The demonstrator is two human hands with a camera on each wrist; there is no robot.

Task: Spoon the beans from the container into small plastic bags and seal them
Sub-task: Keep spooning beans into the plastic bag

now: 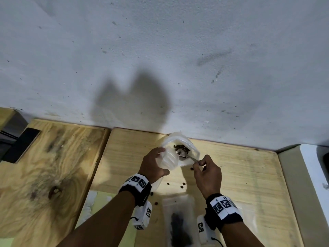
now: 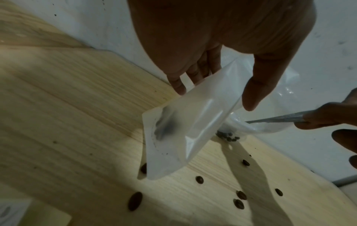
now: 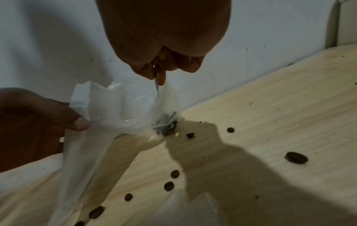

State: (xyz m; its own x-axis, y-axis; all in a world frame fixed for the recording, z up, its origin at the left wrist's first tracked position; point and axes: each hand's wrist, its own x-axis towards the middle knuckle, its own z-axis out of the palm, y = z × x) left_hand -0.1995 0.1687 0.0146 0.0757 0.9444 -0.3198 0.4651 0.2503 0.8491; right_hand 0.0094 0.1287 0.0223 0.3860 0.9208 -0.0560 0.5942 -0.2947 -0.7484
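My left hand (image 1: 156, 163) grips a small frosted plastic bag (image 1: 168, 160) near its open top, thumb on one face and fingers behind it (image 2: 183, 130). Just beyond it, against the wall, sits a clear bag (image 1: 191, 148) serving as the container, with dark beans (image 1: 179, 147) at its bottom (image 3: 166, 123). My right hand (image 1: 201, 164) pinches the handle of a metal spoon (image 1: 188, 156). The spoon's bowl reaches down into the clear bag among the beans. The spoon (image 3: 156, 88) enters through the bag's mouth.
Loose beans (image 1: 183, 184) lie scattered on the wooden table (image 1: 240, 175) below both hands. A pouch holding beans (image 1: 179, 221) lies flat near the front. A black flat object (image 1: 23, 143) is at the far left, a white unit (image 1: 313, 175) at the right.
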